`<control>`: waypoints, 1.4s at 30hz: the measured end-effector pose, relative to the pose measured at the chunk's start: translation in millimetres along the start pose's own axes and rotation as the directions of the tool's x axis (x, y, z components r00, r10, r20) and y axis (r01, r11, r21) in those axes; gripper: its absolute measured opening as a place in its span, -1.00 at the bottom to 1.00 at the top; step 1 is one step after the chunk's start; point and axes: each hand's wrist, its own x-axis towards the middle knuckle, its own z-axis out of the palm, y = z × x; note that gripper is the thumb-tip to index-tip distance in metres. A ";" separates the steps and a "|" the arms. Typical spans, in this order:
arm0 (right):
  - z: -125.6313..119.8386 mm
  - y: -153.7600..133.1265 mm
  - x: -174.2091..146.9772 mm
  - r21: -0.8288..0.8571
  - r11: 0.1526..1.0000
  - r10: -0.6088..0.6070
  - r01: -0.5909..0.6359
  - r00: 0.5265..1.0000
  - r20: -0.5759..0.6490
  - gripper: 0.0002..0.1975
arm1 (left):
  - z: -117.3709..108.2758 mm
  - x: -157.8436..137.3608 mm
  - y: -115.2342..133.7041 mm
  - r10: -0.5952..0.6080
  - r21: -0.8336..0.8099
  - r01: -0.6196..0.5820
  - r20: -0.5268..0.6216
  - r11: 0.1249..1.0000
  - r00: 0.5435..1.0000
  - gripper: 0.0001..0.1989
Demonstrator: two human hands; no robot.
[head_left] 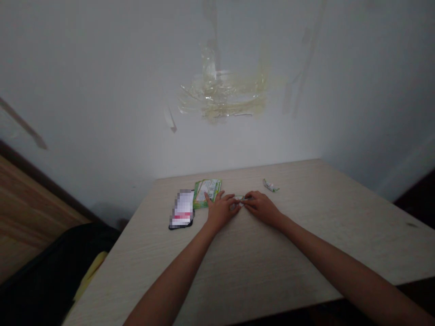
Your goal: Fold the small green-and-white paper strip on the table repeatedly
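My left hand [222,209] and my right hand [261,207] meet low over the middle of the table. Between their fingertips is a small green-and-white printed paper piece [239,198], partly hidden by the fingers and too small to make out fully. Both hands pinch it, one at each side. The outer fingers of my left hand spread over the edge of a flat green-and-white printed packet [210,185]. Beyond my right hand, apart from it, lies a crumpled, twisted green-and-white paper piece [271,185].
A phone [182,210] with a blurred, lit screen lies left of the packet. The pale wooden table [306,203] backs onto a white wall [136,90] with peeling tape [224,97]. Dark fabric [68,258] and something yellow [90,271] sit past the table's left edge.
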 end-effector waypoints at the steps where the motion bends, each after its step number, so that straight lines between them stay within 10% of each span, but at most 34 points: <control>1: -0.2 0.0 -0.2 0.007 1.000 0.000 0.000 1.000 -0.011 -0.72 | 0.3 -0.4 0.4 0.004 0.005 -0.004 -0.010 1.000 1.000 -0.74; 42: -4.5 -11.6 -4.6 0.026 0.997 -0.069 0.072 0.993 -0.099 -0.88 | -1.5 -2.0 -11.0 0.086 0.072 -0.085 -0.010 0.994 0.996 -0.71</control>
